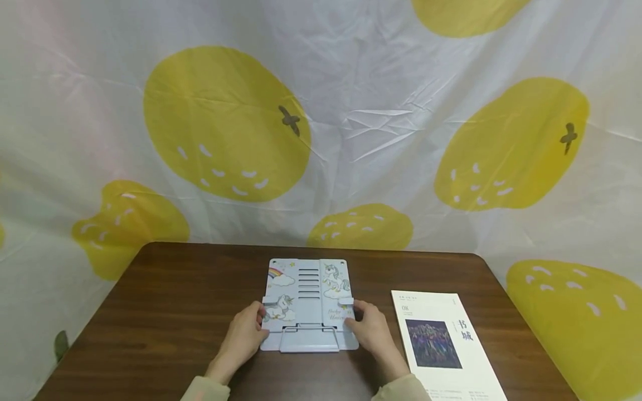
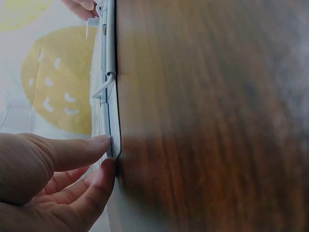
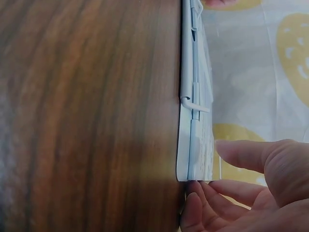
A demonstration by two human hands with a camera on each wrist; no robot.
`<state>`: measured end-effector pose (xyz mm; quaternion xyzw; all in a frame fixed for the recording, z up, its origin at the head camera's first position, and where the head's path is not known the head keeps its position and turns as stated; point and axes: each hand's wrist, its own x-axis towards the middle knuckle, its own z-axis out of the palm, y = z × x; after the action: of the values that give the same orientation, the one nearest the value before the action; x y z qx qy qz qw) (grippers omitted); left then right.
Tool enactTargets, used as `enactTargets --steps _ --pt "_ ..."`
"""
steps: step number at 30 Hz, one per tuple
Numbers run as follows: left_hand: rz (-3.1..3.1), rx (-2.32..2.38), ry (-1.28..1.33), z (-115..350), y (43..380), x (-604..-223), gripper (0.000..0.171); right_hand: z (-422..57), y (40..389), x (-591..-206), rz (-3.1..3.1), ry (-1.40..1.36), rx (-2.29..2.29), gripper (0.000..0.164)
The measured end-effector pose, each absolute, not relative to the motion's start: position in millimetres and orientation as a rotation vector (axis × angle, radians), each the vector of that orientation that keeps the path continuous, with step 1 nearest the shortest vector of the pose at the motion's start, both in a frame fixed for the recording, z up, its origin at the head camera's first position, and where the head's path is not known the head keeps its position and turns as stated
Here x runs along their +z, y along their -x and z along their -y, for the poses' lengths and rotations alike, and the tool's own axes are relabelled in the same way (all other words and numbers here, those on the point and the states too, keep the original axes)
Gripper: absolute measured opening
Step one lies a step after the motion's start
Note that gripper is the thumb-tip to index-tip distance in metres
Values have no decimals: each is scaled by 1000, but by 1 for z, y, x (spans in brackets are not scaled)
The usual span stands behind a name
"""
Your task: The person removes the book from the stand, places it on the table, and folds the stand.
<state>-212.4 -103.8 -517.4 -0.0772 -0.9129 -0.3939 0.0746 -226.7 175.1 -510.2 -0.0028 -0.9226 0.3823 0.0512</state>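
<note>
A pale blue-white folding book stand (image 1: 309, 309) with a unicorn and rainbow print lies flat on the table. Slots run up its middle, and a wire rest (image 1: 310, 340) sits along its near edge. My left hand (image 1: 243, 333) grips the stand's left edge; in the left wrist view the thumb (image 2: 91, 147) is on the edge, with fingertips just below it. At the opposite side, my right hand (image 1: 372, 329) holds the right edge, its thumb (image 3: 241, 152) over the printed face and its fingers curled at the side. Part of each hand's fingers is hidden.
A white book (image 1: 431, 309) with a dark picture on its cover lies to the right, close beside my right forearm. Dark brown wood makes up the tabletop (image 1: 190, 289). Behind the table hangs a white cloth (image 1: 351, 167) with yellow fruit shapes.
</note>
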Motion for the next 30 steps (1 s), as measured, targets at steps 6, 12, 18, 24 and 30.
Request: enactTargets --steps 6,12,18,24,30 --pt "2741 -1243 210 107 212 -515 29 -176 226 -514 2841 -9 1141 56" --pt "2724 -1269 162 106 211 -510 39 -178 225 -517 2838 -15 1122 59" --pt "2703 -1289 135 105 217 -509 60 -179 223 -516 2826 -26 1107 60" --pt "2755 -1356 90 105 225 -514 55 -179 223 -516 2824 -43 1113 58" --pt "2757 -1336 131 107 228 -512 43 -178 222 -515 2814 -55 1146 55"
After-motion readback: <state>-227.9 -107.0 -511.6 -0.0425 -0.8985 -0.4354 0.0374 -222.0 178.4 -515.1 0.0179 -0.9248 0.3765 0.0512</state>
